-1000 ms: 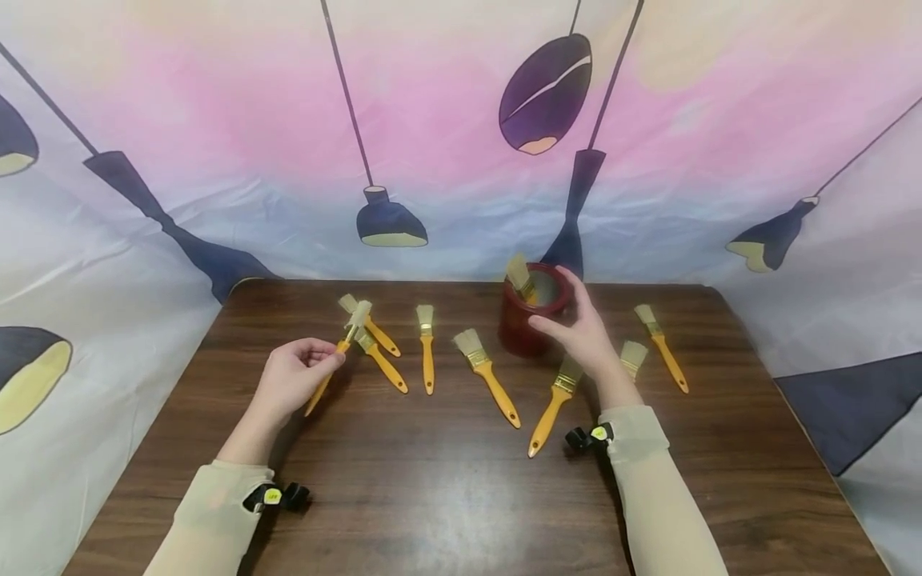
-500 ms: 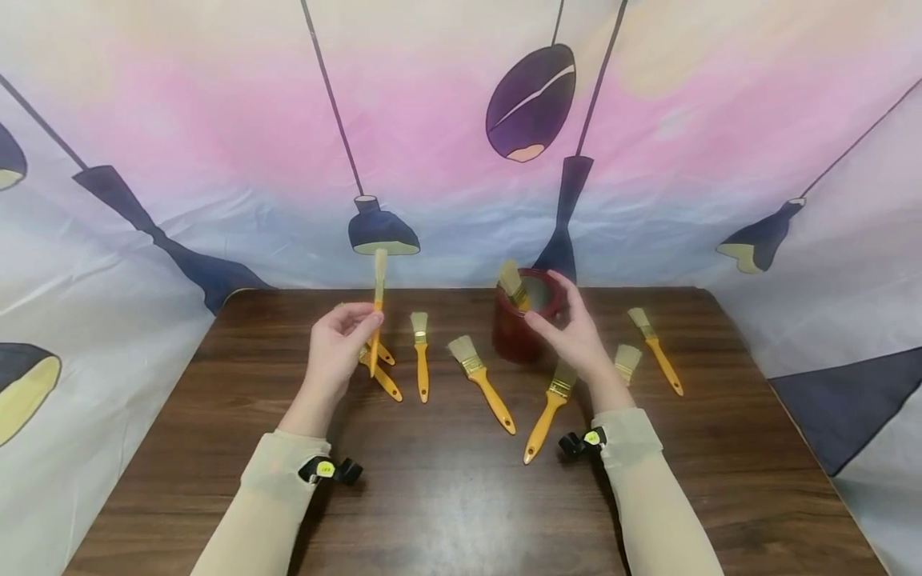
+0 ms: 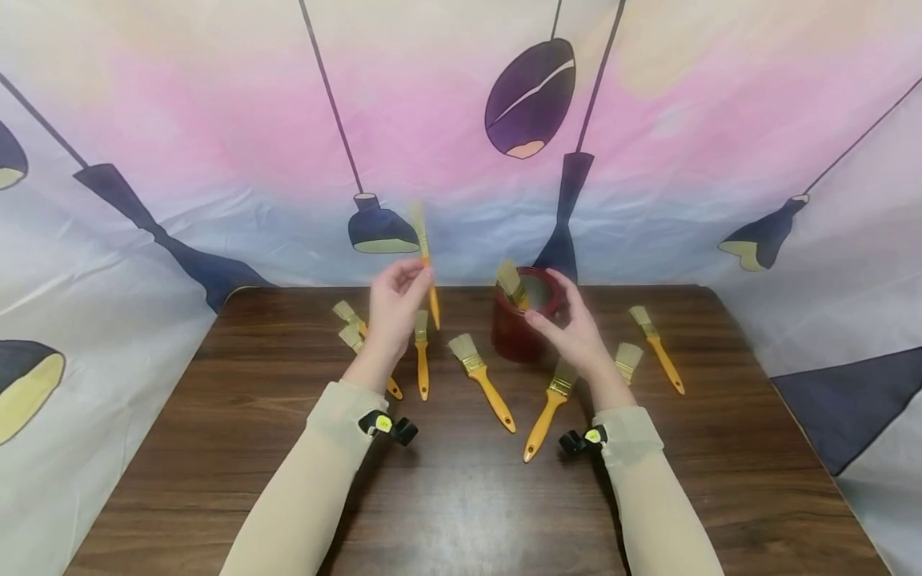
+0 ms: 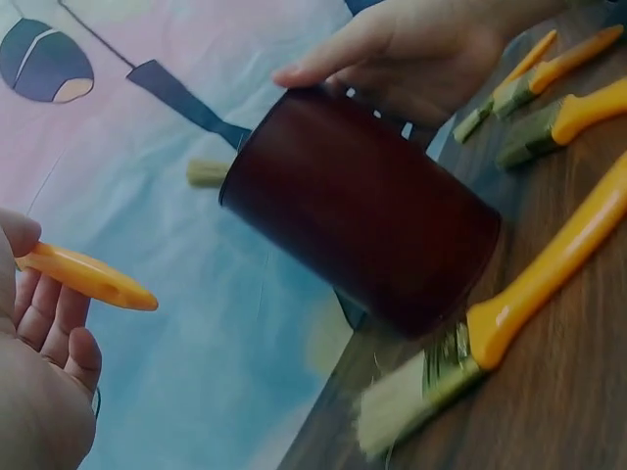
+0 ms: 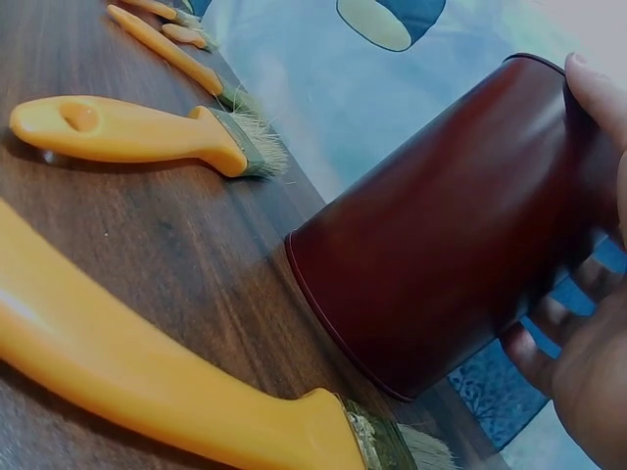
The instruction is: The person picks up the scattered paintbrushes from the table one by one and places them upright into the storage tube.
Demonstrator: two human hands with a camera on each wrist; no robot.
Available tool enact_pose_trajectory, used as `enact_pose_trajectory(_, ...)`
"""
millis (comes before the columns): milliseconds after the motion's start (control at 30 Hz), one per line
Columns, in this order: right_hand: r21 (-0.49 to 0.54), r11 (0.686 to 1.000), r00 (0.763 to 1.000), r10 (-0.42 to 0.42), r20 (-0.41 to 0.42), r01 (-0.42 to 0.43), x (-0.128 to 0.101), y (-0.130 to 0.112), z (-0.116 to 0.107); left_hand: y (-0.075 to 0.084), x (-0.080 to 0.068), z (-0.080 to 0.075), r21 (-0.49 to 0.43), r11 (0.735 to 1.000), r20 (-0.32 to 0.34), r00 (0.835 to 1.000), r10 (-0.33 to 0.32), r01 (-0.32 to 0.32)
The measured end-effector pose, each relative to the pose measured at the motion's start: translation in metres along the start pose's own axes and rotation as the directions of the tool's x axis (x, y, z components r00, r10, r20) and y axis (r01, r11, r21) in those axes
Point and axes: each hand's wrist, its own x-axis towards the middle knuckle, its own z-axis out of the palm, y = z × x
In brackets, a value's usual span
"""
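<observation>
While the left hand (image 3: 392, 308) is pinching a thin brush (image 3: 425, 260) upright in the air above the table's (image 3: 446, 496) far edge, the right hand (image 3: 572, 332) is grasping the dark red cup (image 3: 515, 328) standing near that edge, another brush (image 3: 513, 282) leaning inside it.

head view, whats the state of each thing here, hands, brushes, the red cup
left hand: raised, pinching a thin brush
thin brush: held in the air, bristles up
right hand: gripping the red cup at its rim
red cup: upright on the table, one brush inside
brush in cup: standing, bristles up
loose brushes: lying flat on the table
table: dark wood, bearing the cup and brushes
</observation>
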Motion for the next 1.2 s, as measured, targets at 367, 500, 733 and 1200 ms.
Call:
enact_pose_trajectory(367,0.036,0.999,1.0,-0.003,0.007,0.003,0.0,-0.001,0.0,0.011,0.014,0.034,-0.057,0.998,0.062,0.997,0.042,-0.038)
enact_pose_trajectory(500,0.033,0.999,1.0,-0.009,0.008,0.009,0.001,0.0,0.0,0.015,0.015,0.046,-0.071,0.995,0.073,0.995,0.07,-0.064)
enact_pose_trajectory(733,0.069,0.998,1.0,-0.007,0.011,0.007,0.002,0.0,0.001,0.012,0.015,0.068,-0.058,0.99,0.144,0.98,0.136,-0.129)
enact_pose_trajectory(1200,0.063,0.998,1.0,-0.022,0.015,0.021,0.003,0.0,0.0,-0.005,0.001,0.071,0.42,0.884,0.312,0.947,0.07,-0.203)
